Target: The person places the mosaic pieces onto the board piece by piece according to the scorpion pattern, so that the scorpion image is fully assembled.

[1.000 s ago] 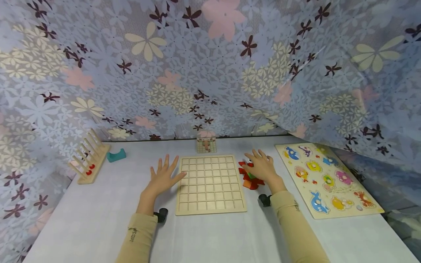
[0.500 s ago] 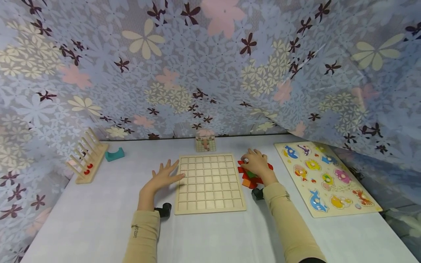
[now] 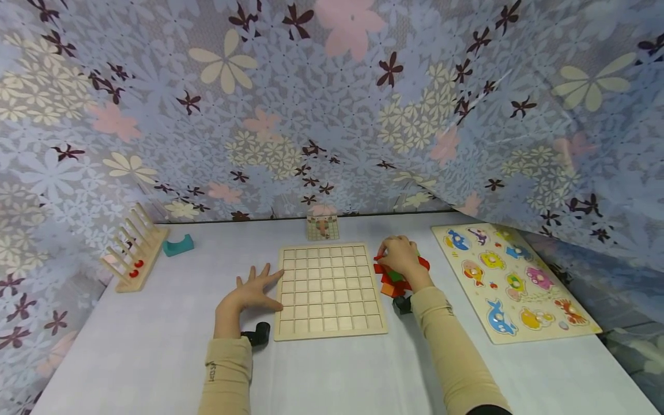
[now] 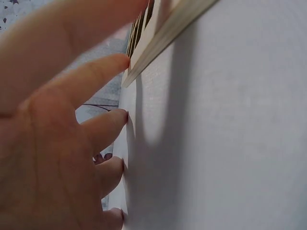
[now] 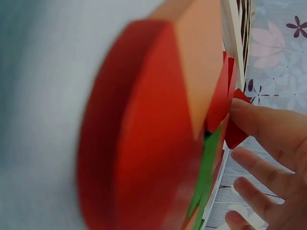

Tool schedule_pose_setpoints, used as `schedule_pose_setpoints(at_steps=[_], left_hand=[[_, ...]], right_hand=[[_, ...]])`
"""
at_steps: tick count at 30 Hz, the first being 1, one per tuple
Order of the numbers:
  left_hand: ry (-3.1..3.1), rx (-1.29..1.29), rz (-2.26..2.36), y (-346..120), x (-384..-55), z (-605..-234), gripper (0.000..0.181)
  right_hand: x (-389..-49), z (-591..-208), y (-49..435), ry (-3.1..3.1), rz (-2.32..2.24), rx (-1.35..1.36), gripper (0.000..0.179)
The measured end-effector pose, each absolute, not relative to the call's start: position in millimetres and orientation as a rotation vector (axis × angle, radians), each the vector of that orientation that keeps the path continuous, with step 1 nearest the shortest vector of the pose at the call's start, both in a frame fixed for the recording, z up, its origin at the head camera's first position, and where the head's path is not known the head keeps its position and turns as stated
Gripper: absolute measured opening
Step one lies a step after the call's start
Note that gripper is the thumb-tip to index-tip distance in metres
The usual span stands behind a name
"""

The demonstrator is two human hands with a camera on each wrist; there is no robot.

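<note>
Along the front of a white tabletop point(image 3: 337, 374), a person's two hands work well apart, on either side of a pale wooden grid board point(image 3: 330, 291). The left hand point(image 3: 252, 291) has its fingers spread and grips nothing; its thumb and index fingertip are at the board's left edge, and the other fingers fan out over the cloth. The right hand point(image 3: 402, 256) is bent over the blocks point(image 3: 396, 278), a loose heap of red, green and orange shapes just beside the board's right edge, and pinches a red piece point(image 5: 236, 135), its other fingers held off it. Behind the grid board stands a small patterned card point(image 3: 323, 227). Far to the left are a wooden peg rack point(image 3: 147, 259) with two red beads point(image 3: 136, 268) and, near it, a teal curved block point(image 3: 178, 247). To the right lies a sea-animal puzzle board point(image 3: 479, 300). Flowered fabric point(image 3: 332, 115) hangs behind everything.
</note>
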State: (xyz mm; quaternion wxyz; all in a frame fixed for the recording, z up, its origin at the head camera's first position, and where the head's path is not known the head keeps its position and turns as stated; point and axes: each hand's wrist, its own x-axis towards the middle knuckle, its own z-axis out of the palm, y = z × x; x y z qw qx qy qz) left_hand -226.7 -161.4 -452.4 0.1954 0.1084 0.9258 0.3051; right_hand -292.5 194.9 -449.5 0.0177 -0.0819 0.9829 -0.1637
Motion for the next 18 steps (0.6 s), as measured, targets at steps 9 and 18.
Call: schedule_pose_setpoints(at_steps=[9,18], left_hand=[[2.602,0.329,0.868,-162.6,-227.4,-452.7,0.091],[2.605,0.321,0.874,-163.2,-227.2,-454.2,0.092]], right_hand=[[-291.2,-448.3,192.1,3.061,-0.722,-0.205,0.014],[-290.7,-444.4,182.5,3.001,-0.913,-0.143,0.019]])
